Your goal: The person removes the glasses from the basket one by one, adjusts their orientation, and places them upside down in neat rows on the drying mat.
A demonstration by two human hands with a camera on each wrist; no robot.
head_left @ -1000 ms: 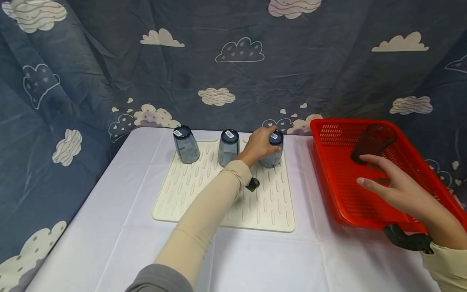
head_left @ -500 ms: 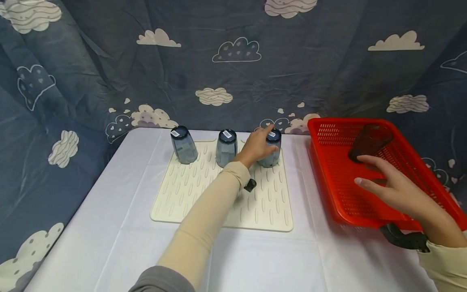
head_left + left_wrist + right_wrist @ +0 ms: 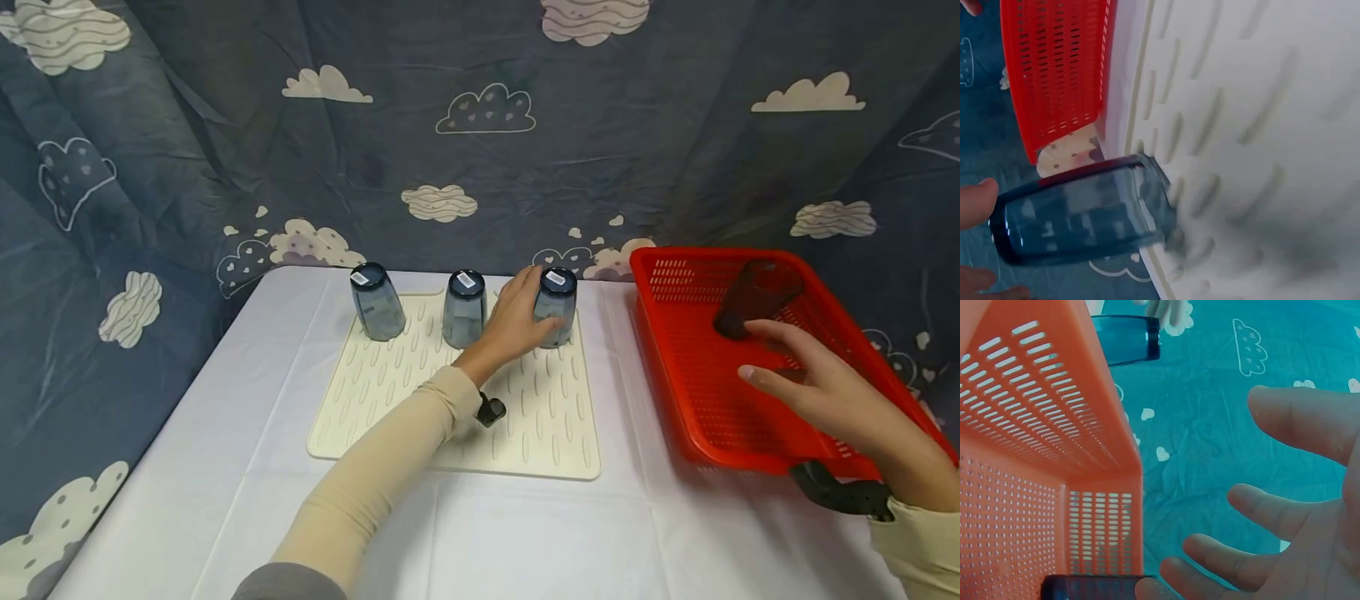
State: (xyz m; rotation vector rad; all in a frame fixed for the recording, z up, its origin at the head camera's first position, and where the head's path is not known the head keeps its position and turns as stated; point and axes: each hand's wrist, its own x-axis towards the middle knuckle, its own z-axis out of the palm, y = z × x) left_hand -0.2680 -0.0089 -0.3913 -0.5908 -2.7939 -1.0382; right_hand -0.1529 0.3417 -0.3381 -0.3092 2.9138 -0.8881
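Note:
Three blue-tinted glasses stand upside down along the back of a cream ridged mat (image 3: pixel 525 442): a left glass (image 3: pixel 378 308), a middle glass (image 3: pixel 464 318) and a right glass (image 3: pixel 558 307). Beside the right one is my left hand (image 3: pixel 512 323), its fingers extended and its thumb over the near side in the head view. In the left wrist view a gap shows between that glass (image 3: pixel 1079 215) and the lower fingers, with the thumb (image 3: pixel 975 203) by its base. My right hand (image 3: pixel 832 396) hovers over the red basket (image 3: pixel 667 400), fingers spread and holding nothing. Near its fingertips another glass (image 3: pixel 759 287) lies tilted inside.
A white cloth (image 3: pixel 540 533) covers the table. The basket, with perforated walls, stands right of the mat. Behind the table hangs a dark blue curtain (image 3: pixel 645 158) with a cloud print.
My left hand has slid left and toward me, its fingers coming off the top of the right glass, which stays standing. The right hand hardly moves over the basket.

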